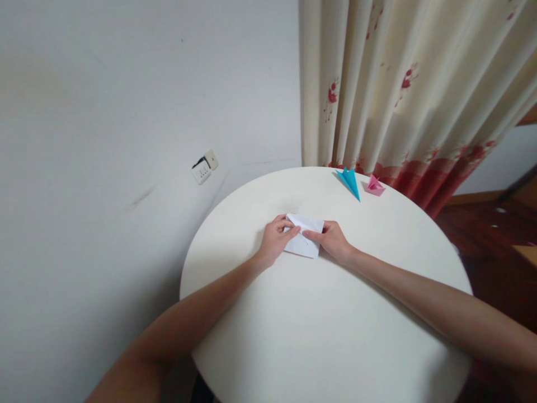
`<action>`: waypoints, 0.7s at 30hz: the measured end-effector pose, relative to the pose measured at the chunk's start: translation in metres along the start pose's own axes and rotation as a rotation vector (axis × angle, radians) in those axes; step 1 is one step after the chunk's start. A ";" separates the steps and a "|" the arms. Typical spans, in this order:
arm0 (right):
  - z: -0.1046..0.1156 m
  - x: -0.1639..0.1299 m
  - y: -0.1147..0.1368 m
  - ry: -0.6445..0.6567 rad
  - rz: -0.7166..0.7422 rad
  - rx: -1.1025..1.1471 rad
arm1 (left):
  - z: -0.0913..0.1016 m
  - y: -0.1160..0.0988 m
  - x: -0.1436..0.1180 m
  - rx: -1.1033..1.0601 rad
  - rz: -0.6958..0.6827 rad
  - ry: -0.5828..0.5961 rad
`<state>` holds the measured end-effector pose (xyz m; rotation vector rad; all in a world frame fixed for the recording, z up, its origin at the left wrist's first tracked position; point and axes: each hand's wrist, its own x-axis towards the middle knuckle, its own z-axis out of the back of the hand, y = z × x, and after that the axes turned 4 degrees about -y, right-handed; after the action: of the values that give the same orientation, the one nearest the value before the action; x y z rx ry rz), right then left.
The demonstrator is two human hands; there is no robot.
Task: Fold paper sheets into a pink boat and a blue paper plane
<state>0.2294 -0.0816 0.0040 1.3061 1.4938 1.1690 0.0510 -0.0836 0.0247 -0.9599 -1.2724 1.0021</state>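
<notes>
A small folded sheet of white paper is held between my two hands, over the middle of the round table. My left hand grips its left side, with the thumb on top near the centre. On the right side my right hand pinches the paper, its thumb lying across the upper face and the other fingers mostly hidden behind. The two thumb tips almost meet. A dark slit or fold line runs across the paper just below them.
The white round table stands against a white wall with a socket. At its far right edge lie a blue paper plane and a pink folded paper piece. A cream curtain with red flowers hangs behind them.
</notes>
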 end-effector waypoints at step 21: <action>-0.001 -0.003 0.004 -0.010 -0.045 0.044 | 0.004 0.000 0.002 -0.110 0.292 0.040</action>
<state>0.2296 -0.0846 0.0086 1.2992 1.5414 1.1049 0.0470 -0.0820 0.0251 -1.2716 -1.1847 1.1384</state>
